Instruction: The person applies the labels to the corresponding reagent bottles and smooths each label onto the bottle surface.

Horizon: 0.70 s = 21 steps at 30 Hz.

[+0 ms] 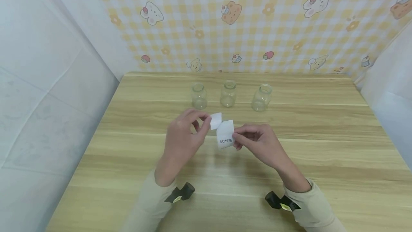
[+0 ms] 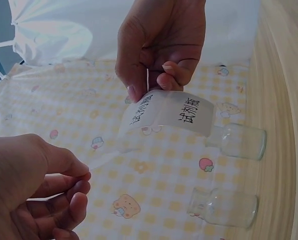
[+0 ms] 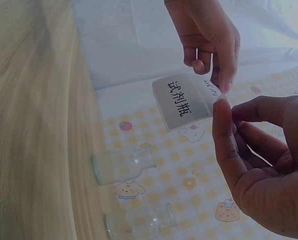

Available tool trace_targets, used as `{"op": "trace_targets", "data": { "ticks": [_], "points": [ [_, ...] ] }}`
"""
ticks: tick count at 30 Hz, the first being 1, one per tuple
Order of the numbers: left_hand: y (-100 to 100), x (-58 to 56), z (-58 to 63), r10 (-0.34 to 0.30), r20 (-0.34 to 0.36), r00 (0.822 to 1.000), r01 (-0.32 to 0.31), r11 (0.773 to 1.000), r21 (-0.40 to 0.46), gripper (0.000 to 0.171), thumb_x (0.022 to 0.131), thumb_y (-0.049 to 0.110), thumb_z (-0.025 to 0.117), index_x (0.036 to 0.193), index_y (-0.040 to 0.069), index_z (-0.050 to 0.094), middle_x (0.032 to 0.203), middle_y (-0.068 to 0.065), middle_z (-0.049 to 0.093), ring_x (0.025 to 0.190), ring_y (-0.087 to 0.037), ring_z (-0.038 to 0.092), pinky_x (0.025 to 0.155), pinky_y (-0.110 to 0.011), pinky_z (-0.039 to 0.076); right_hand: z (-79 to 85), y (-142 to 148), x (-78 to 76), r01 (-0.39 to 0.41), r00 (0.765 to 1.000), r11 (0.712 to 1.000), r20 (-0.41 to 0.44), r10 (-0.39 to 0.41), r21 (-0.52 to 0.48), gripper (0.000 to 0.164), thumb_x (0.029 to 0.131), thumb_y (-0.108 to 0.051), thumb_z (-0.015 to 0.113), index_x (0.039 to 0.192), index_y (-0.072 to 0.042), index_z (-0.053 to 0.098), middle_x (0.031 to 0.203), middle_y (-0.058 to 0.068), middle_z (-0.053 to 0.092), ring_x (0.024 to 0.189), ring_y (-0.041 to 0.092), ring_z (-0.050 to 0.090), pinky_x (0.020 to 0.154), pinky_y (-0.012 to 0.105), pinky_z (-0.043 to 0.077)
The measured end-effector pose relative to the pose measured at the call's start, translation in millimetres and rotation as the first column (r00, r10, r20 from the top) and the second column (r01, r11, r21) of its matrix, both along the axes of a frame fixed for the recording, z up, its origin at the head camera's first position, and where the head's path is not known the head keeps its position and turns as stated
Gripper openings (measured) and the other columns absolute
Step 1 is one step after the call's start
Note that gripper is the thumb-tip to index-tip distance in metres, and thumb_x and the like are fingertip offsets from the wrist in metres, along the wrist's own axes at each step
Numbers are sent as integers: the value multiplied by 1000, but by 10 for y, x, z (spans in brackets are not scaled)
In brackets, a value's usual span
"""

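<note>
My right hand [image 1: 257, 140] pinches a white label sheet [image 1: 225, 131] by its edge; black printed characters show on it. In the left wrist view the sheet [image 2: 171, 110] curves and bears the same printed text twice. My left hand [image 1: 188, 131] pinches a small white piece of paper [image 1: 216, 121] between thumb and index finger. That piece meets or overlaps the label sheet's upper left corner; whether they are joined I cannot tell. Both hands are held above the table, in front of three clear glass bottles: left [image 1: 199, 97], middle [image 1: 228, 94] and right [image 1: 261, 97].
The bottles stand uncapped in a row toward the back of the wood-grain table [image 1: 128, 142]. Behind it hangs a yellow checked cloth [image 1: 199, 17] with cartoon prints. White sheeting [image 1: 42, 81] closes the left side, and more hangs at the right.
</note>
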<state>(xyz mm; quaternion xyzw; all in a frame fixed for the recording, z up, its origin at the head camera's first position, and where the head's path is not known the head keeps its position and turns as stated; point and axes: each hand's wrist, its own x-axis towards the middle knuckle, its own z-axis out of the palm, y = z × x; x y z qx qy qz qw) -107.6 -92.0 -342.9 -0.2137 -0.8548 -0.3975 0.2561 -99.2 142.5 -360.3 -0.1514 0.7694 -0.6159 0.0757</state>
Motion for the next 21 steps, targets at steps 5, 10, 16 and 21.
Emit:
{"op": "trace_targets", "data": {
  "ticks": [5,10,16,21],
  "points": [
    [-33,-18,9,36,-30,999,-36,999,23,5,93,7,73,95,4,76,89,-6,73,65,-16,64,57,-28,50,-3,-7,-3,-1,1000,1000,5,1,-2,9,96,0,70,98,4,77,84,12,73,70,19,70,68,32,61],
    [-50,-33,7,41,-53,998,-39,999,36,5,92,6,74,93,2,76,87,-6,74,64,-15,64,58,-28,50,-29,-8,-15,-23,999,999,47,22,28,11,97,-3,70,101,5,76,83,11,74,72,24,72,69,33,61],
    [-51,-35,12,22,-35,999,-21,999,29,5,92,6,75,93,1,75,87,-7,74,63,-15,64,59,-27,51,-195,-50,-90,-175,966,984,200,166,29,18,97,-6,70,105,9,74,87,14,76,77,32,74,75,48,62],
    [-47,-31,2,22,-23,999,-21,1000,16,4,92,7,74,93,3,75,87,-6,73,62,-14,63,59,-28,50,-406,-128,-161,-277,909,961,326,260,7,17,98,-7,69,102,9,74,84,16,76,74,26,75,76,52,61]
  ]
}}
